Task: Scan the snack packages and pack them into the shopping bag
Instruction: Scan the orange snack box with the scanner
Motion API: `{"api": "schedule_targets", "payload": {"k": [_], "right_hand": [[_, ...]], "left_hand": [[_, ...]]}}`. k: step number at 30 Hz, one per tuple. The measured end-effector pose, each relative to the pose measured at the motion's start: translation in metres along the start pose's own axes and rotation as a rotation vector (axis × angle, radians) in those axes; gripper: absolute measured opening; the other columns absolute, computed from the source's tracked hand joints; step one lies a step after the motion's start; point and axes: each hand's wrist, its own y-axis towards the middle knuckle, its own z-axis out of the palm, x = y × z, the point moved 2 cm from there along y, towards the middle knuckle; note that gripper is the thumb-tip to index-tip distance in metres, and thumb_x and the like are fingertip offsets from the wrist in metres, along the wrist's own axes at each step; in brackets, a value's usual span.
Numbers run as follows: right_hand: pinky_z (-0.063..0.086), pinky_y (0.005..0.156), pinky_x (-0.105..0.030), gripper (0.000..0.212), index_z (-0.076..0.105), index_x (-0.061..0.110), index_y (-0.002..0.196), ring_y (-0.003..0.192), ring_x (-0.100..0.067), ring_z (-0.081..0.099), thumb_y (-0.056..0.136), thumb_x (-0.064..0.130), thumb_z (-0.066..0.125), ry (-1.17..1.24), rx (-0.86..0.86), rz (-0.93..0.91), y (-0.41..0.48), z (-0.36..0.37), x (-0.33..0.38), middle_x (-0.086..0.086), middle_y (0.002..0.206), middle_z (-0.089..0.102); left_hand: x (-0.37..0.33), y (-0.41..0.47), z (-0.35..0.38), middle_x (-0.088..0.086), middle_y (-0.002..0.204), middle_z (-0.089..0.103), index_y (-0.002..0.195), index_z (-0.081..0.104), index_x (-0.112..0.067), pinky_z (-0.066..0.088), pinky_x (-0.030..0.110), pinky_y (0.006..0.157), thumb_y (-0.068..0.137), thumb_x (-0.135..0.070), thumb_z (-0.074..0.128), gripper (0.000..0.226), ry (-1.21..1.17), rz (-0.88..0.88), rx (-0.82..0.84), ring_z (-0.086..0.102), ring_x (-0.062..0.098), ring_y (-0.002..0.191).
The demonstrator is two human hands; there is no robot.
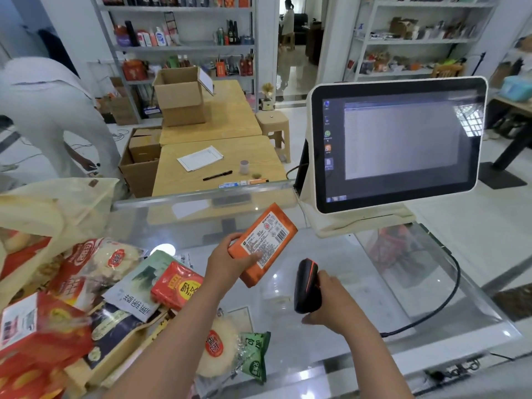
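Note:
My left hand grips an orange snack package above the glass counter, its white label and barcode facing up. My right hand holds a black and orange barcode scanner just right of and below the package. Several other snack packages lie in a heap at the left of the counter, among them a round rice cake pack and a green packet. A cream shopping bag stands behind the heap at the far left.
A white checkout screen stands at the back right, a black cable running along the counter. Beyond the counter are wooden tables with paper and pen, cardboard boxes, shelves, and a person in white bending at the left.

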Motion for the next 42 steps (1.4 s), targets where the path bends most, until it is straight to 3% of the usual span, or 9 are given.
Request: {"api": "schedule_targets", "payload": {"k": [2,4,9,17,21,28,35,42], "right_hand": [[0.052,0.070,-0.027,0.039,0.048,0.017,0.098,0.082,-0.013,0.056,0.068,0.015,0.074,0.063,-0.079,-0.043,0.001,-0.007,0.000,-0.001,0.099,0.053],[0.046,0.060,-0.022,0.024,0.051,0.015,0.084,0.071,-0.008,0.053,0.069,0.014,0.069,0.147,-0.182,-0.075,-0.003,-0.017,0.001,0.002,0.092,0.049],[0.045,0.061,-0.023,0.024,0.054,0.010,0.089,0.078,-0.016,0.056,0.071,0.010,0.069,0.366,-0.252,-0.120,-0.018,-0.040,0.007,-0.002,0.094,0.049],[0.042,0.054,-0.014,0.030,0.057,0.029,0.092,0.076,-0.009,0.059,0.077,0.010,0.074,0.590,-0.158,-0.089,-0.026,-0.048,0.012,0.003,0.087,0.064],[0.039,0.045,-0.011,0.025,0.056,0.022,0.086,0.062,-0.010,0.053,0.078,0.001,0.066,0.596,-0.157,-0.084,-0.026,-0.049,0.010,0.002,0.071,0.059],[0.040,0.045,-0.014,0.020,0.056,0.019,0.081,0.054,-0.010,0.048,0.076,0.000,0.063,0.576,-0.159,-0.089,-0.025,-0.051,0.006,0.004,0.059,0.054],[0.040,0.050,-0.024,0.012,0.056,0.010,0.081,0.054,-0.015,0.044,0.073,0.003,0.061,0.549,-0.177,-0.077,-0.023,-0.049,0.002,-0.001,0.059,0.051],[0.044,0.050,-0.018,0.018,0.058,0.014,0.086,0.059,-0.013,0.051,0.075,0.002,0.064,0.564,-0.186,-0.084,-0.023,-0.048,0.005,-0.002,0.068,0.058]], "left_hand": [[-0.002,-0.001,0.000,-0.013,0.100,0.061,0.112,0.049,-0.035,0.053,0.020,0.063,0.073,-0.025,0.083,0.053,0.028,0.010,0.003,0.063,0.006,0.086],[-0.002,-0.002,0.000,-0.013,0.101,0.061,0.114,0.050,-0.035,0.051,0.017,0.061,0.074,-0.026,0.082,0.052,0.060,0.023,-0.001,0.062,0.004,0.085],[-0.001,-0.002,-0.001,-0.010,0.106,0.063,0.115,0.051,-0.036,0.053,0.019,0.064,0.074,-0.026,0.082,0.053,0.115,0.056,0.035,0.064,0.007,0.088],[-0.005,-0.001,-0.005,-0.012,0.105,0.065,0.113,0.054,-0.039,0.053,0.017,0.062,0.072,-0.019,0.083,0.054,0.171,0.075,0.103,0.065,0.006,0.089],[-0.004,0.000,-0.007,-0.010,0.106,0.066,0.117,0.054,-0.036,0.053,0.016,0.061,0.072,-0.019,0.083,0.056,0.176,0.078,0.100,0.066,0.006,0.087],[-0.005,-0.001,-0.006,-0.010,0.106,0.065,0.115,0.053,-0.037,0.053,0.015,0.058,0.073,-0.019,0.083,0.054,0.183,0.077,0.092,0.065,0.005,0.086],[-0.005,-0.001,-0.006,-0.010,0.106,0.065,0.114,0.053,-0.037,0.052,0.013,0.058,0.074,-0.019,0.082,0.053,0.184,0.079,0.088,0.065,0.005,0.086],[-0.006,-0.003,-0.006,-0.013,0.103,0.063,0.114,0.052,-0.036,0.050,0.012,0.055,0.075,-0.017,0.081,0.052,0.195,0.071,0.090,0.064,0.004,0.084]]}}
